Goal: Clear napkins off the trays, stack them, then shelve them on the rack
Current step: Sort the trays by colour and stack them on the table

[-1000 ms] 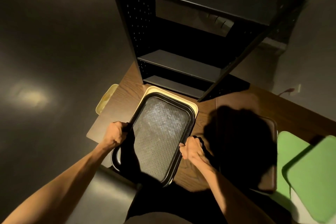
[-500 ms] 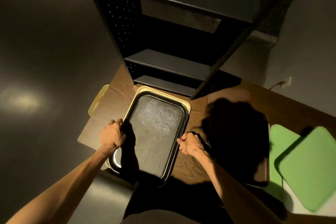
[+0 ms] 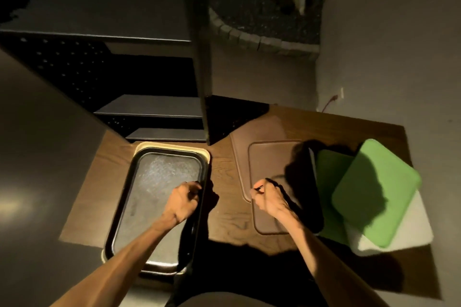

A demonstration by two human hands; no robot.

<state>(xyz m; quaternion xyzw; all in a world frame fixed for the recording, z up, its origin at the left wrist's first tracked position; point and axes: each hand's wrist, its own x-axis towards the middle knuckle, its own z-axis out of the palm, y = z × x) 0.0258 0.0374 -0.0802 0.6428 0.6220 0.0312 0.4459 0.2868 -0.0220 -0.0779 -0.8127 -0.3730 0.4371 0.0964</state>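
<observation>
A black tray (image 3: 159, 182) lies nested on a cream tray (image 3: 172, 146) on the left of the wooden table (image 3: 224, 219). My left hand (image 3: 183, 200) is over the black tray's right rim with its fingers curled around it. To the right lies a brown tray (image 3: 272, 164) on top of a second brown tray (image 3: 257, 129), which is offset toward the back. My right hand (image 3: 268, 198) is closed on the top brown tray's left edge. No napkins are visible.
The dark metal rack (image 3: 154, 107) stands at the table's back left, with its shelves open toward me. Two green trays (image 3: 374, 194) overlap on a white tray (image 3: 411, 229) at the far right. A planter (image 3: 264, 7) sits behind.
My left hand went from the black tray's left rim to its right rim. My right hand left that rim and took the brown tray's left edge. The view swung right.
</observation>
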